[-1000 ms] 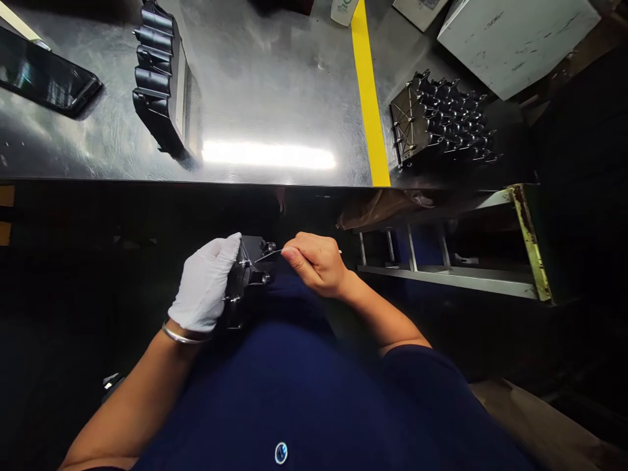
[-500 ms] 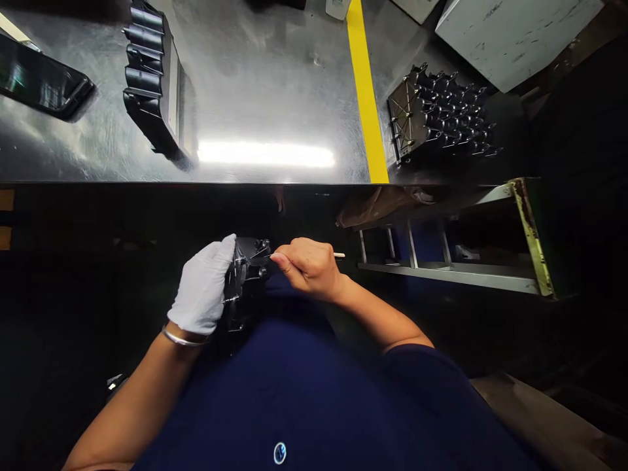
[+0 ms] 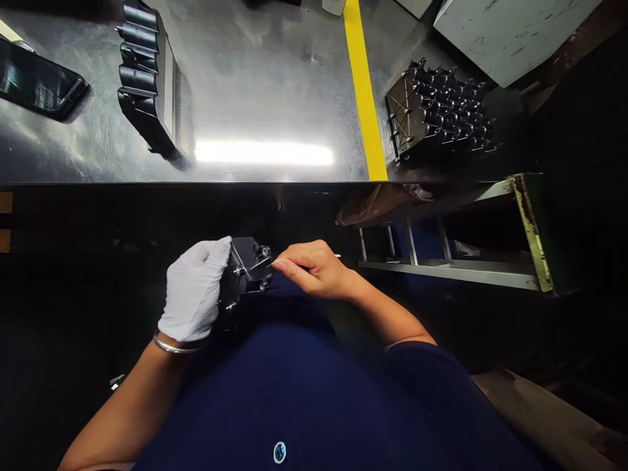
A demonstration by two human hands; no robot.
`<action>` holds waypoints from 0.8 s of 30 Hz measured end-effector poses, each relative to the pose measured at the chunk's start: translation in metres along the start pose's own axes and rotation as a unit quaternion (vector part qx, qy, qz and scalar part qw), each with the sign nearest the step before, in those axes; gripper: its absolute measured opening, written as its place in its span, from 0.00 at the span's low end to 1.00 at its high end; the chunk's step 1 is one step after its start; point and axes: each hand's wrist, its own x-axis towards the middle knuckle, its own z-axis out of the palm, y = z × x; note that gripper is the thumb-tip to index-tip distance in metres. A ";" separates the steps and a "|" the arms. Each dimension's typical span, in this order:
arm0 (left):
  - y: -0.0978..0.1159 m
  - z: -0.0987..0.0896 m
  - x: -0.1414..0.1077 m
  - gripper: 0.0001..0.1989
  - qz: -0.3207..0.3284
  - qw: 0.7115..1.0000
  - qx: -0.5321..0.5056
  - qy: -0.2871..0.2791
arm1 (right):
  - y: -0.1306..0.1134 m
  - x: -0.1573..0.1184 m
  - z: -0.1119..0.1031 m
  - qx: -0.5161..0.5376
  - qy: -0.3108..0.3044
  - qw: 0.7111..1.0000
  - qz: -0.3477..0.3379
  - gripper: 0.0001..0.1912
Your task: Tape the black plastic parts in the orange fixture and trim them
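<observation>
My left hand (image 3: 192, 291), in a white glove, is closed around the edge of a black molded plastic part (image 3: 248, 258) held in front of my body. Bosses and ribs show on the part's right side; its lower portion fades into shadow. Bare, my right hand (image 3: 314, 268) pinches a thin stick-like tool, whose pale rear end (image 3: 337, 256) pokes out behind the knuckles. The tool's front tip comes out by the thumb, close to the part's right edge; whether it touches cannot be made out.
A metal table (image 3: 255, 85) lies ahead, with a yellow tape strip (image 3: 362, 85) across it. On it are a black ribbed part (image 3: 141, 82), a phone (image 3: 39, 82), a black multi-tube block (image 3: 441, 108) and a grey box (image 3: 510, 36). A metal frame (image 3: 451, 278) stands below right.
My left hand has shifted slightly left and turned the black part, so more of its flat face shows. The right hand has moved slightly right, and less of the tool's rear end sticks out.
</observation>
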 end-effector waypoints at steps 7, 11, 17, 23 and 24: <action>-0.004 0.009 -0.001 0.18 0.050 0.998 -0.037 0.034 | -0.004 -0.001 -0.015 0.158 -0.115 0.981 -0.020 0.25; -0.002 0.010 0.000 0.17 0.057 0.997 -0.048 0.038 | 0.000 0.001 -0.010 0.031 -0.028 0.997 -0.057 0.30; -0.003 0.016 0.009 0.18 0.028 0.995 -0.100 0.014 | 0.011 0.006 0.000 -0.147 0.013 0.982 -0.117 0.30; 0.019 0.034 0.048 0.16 -0.087 0.909 -0.406 -0.039 | 0.006 0.026 0.014 -0.128 0.119 0.984 0.021 0.34; 0.026 0.034 0.055 0.13 -0.088 0.883 -0.458 -0.048 | 0.006 0.038 0.011 -0.129 0.114 0.983 0.069 0.38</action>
